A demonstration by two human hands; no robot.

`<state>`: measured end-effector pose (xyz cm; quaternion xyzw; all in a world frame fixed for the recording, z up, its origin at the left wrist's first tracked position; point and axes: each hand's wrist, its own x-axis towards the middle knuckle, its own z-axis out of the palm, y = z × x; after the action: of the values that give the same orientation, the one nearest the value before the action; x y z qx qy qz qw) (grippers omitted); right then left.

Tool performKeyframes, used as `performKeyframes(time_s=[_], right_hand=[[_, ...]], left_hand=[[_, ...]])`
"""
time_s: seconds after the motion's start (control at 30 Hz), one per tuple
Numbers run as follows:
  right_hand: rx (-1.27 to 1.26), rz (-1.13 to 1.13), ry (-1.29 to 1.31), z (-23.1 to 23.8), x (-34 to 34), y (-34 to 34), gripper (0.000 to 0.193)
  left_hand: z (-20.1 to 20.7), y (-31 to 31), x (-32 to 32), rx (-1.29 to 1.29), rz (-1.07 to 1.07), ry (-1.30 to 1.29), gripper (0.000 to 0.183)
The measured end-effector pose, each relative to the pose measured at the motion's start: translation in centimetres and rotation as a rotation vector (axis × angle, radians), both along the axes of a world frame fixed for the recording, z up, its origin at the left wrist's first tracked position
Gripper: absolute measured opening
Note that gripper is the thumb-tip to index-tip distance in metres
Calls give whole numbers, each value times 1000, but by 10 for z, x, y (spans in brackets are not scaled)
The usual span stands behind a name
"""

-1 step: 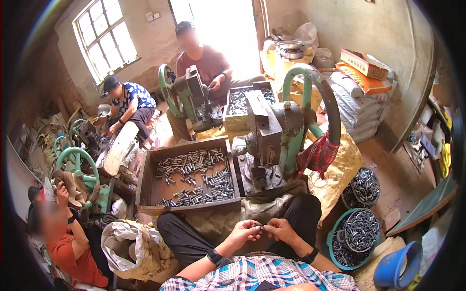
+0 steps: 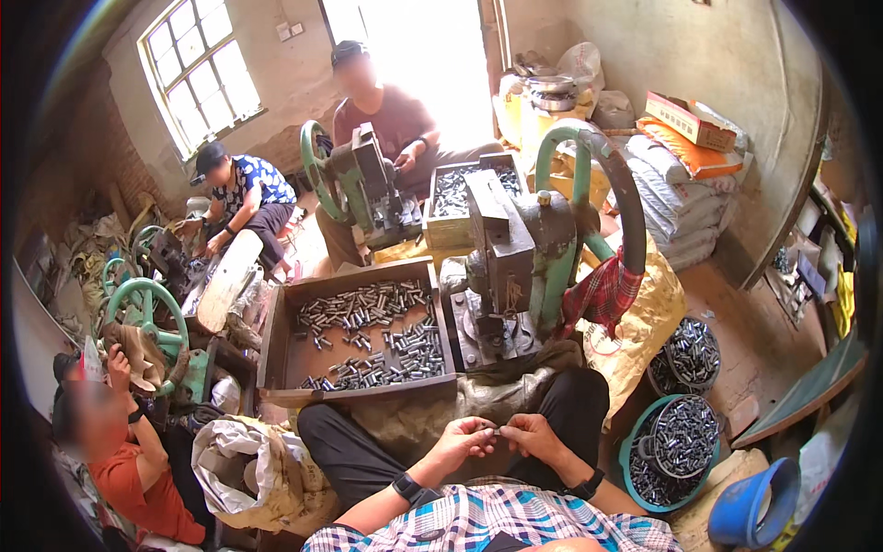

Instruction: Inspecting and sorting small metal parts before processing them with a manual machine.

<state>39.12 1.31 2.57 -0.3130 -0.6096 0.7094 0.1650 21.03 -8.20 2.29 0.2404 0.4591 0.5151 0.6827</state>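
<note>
Over my lap, my left hand (image 2: 463,442) and my right hand (image 2: 536,438) meet fingertip to fingertip. Both pinch a small metal piece (image 2: 498,432) between them; fingers cover most of it, so its exact kind does not show. Just beyond my knees stands a green hand press (image 2: 548,248) with a large handwheel (image 2: 633,198), a red checked cloth (image 2: 607,293) tied on its rim. To its left, a brown tray (image 2: 276,340) holds many small metal cylinders (image 2: 414,354), some heaped, some scattered.
At right, a teal basin (image 2: 628,469) and a bowl (image 2: 655,377) hold more metal parts, near a blue bucket (image 2: 754,504). An open white sack (image 2: 267,460) stands left of my knee. Three co-workers sit beyond and left, by other green presses (image 2: 147,317). Stacked sacks (image 2: 676,202) line the right wall.
</note>
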Motion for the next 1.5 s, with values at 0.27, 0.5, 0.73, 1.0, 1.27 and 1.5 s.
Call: performKeyframes(time_s=[0.27, 0.5, 0.73, 1.0, 1.27, 1.5], right_hand=[[30, 10, 2, -1, 1, 1, 21], [-99, 37, 42, -6, 4, 2, 21], [-85, 95, 129, -4, -2, -1, 27], [-91, 79, 150, -15, 0, 0, 22], [-22, 37, 145, -20, -6, -4, 18], [2, -32, 143, -17, -6, -6, 16]], left_hand=[[-3, 2, 1, -5, -4, 5, 22], [-3, 5, 3, -29, 18, -61, 20], [-12, 9, 4, 11, 135, -258, 16], [-17, 11, 6, 15, 178, -288, 16], [-21, 12, 6, 14, 164, -369, 17], [-18, 15, 10, 5, 113, -426, 17]])
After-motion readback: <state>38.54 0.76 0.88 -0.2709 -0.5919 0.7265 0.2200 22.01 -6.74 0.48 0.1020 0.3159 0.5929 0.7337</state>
